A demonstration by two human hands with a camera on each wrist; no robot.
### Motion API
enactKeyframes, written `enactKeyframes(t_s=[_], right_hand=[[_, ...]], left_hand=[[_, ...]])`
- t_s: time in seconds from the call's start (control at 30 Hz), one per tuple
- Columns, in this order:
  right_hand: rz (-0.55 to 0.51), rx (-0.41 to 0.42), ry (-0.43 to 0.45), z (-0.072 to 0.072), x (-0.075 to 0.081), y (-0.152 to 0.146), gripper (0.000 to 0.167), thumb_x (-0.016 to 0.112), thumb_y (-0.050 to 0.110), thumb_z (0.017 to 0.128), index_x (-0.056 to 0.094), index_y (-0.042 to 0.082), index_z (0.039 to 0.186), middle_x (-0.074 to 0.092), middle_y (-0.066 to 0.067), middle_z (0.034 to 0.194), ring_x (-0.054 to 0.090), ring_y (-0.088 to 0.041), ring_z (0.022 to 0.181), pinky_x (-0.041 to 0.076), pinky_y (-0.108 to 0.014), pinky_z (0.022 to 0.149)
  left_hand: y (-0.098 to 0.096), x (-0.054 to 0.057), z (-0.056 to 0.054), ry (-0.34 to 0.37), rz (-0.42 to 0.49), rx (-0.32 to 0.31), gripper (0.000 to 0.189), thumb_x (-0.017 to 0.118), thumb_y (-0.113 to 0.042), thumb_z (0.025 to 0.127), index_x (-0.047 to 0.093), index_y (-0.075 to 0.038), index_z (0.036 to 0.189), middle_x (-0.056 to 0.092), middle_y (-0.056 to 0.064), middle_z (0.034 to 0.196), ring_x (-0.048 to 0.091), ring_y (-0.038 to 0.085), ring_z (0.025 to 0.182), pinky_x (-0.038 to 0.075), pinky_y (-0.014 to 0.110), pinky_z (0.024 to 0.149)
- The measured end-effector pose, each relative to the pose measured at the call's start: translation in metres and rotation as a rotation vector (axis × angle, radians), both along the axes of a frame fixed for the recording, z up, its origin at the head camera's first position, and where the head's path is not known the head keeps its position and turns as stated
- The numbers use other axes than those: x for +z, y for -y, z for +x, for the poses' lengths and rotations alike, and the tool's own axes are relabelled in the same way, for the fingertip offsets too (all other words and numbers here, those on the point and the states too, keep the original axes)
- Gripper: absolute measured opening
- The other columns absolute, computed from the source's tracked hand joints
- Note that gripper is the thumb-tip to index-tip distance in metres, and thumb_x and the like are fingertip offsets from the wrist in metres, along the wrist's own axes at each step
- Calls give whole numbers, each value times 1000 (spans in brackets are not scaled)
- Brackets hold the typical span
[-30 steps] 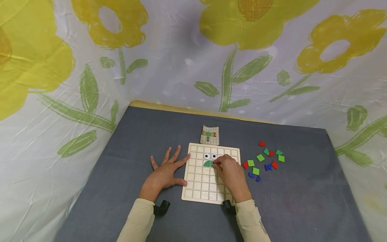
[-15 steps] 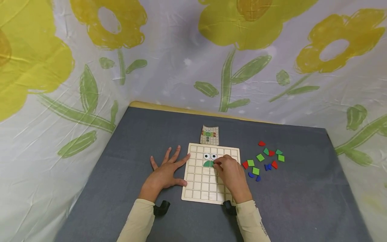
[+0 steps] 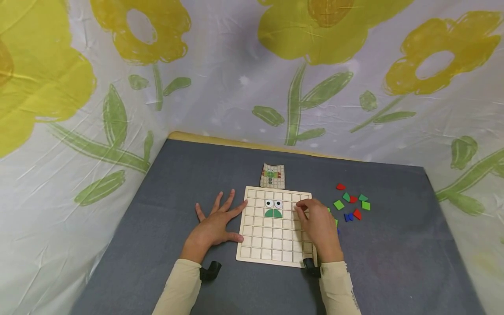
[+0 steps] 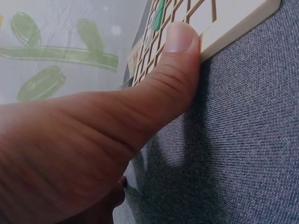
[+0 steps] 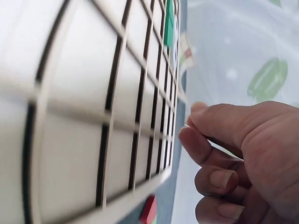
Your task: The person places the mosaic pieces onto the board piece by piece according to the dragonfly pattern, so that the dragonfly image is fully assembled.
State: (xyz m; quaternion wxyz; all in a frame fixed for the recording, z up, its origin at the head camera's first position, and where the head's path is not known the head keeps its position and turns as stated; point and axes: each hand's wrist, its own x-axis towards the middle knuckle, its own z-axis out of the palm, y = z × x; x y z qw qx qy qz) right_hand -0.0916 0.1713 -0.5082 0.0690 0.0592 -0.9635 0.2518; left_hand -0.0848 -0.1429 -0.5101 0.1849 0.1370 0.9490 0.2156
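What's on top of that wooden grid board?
On the wooden grid board lie two eye pieces, with two green pieces directly below them. In the head view, the right hand covers part of the board's right side, hiding that surface.

2 beige sleeves (image 3: 178, 286), 2 curved black wrist cameras (image 3: 211, 271)

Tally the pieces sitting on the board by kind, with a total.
Eye pieces: 2
Green pieces: 2
Total seen on the board: 4
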Motion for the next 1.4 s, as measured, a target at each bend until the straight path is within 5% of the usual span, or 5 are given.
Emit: enactKeyframes(t_s=[0.63, 0.87, 1.07, 1.4], right_hand=[[-5, -202, 33, -3, -1, -60, 22, 76, 26, 100, 78, 9, 115, 73, -14, 111, 71, -34, 90, 59, -54, 70], [5, -239, 24, -7, 0, -76, 23, 73, 23, 102, 77, 7, 118, 73, -16, 107, 69, -33, 83, 56, -53, 64], [-25, -267, 30, -5, 4, -88, 25, 69, 19, 104, 74, 3, 123, 71, -19, 114, 71, -41, 93, 56, -60, 72], [-39, -426, -18, -16, 2, -127, 29, 63, 18, 105, 71, -1, 127, 66, -25, 115, 65, -51, 100, 51, -67, 80]], left_hand=[[0, 0, 0, 3, -2, -4, 109, 87, -54, 76, 28, -41, 168, 0, 2, 179, -10, 38, 163, -14, 89, 107], [1, 1, 1, -5, 8, -8, 109, 87, -54, 76, 30, -40, 168, 1, 3, 179, -10, 39, 163, -14, 89, 107], [0, 0, 0, -1, -3, -3, 109, 87, -54, 76, 30, -41, 168, 1, 3, 179, -10, 39, 163, -14, 89, 107], [0, 0, 0, -4, -3, -6, 109, 87, -54, 76, 28, -42, 168, 0, 2, 179, -10, 38, 163, -13, 89, 108]])
